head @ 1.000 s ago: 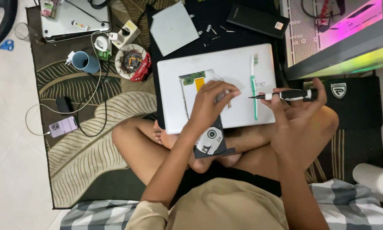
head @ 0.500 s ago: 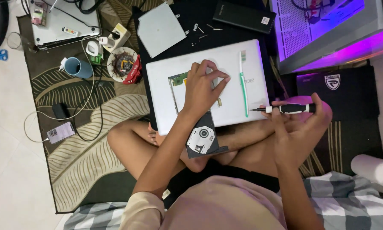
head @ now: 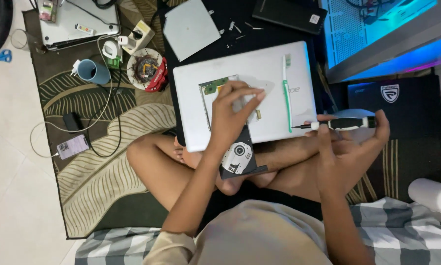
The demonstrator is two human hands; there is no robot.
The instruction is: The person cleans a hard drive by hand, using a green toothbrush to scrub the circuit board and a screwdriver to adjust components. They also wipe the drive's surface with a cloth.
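Note:
I sit cross-legged with a white closed laptop (head: 279, 68) resting against my legs. My left hand (head: 233, 115) reaches over a small metal tray with a green circuit board (head: 215, 88) lying on the laptop, fingertips touching its right part. My right hand (head: 348, 147) grips a black-and-white screwdriver (head: 345, 123), its tip pointing left just off the laptop's right edge. A green-and-white toothbrush (head: 287, 91) lies on the lid. An optical disc drive (head: 239, 157) sticks out below the laptop on my leg.
A grey cover panel (head: 191, 28) and loose screws (head: 235, 27) lie on the black mat behind. A blue cup (head: 93, 72), a round dish of parts (head: 144, 68), a phone with cable (head: 73, 146), another laptop (head: 78, 19) and a lit computer case (head: 377, 34) stand around.
My left hand stayed on the small board on the laptop. My right hand with the screwdriver drew back from the toothbrush to beyond the laptop's right edge. The view shifted.

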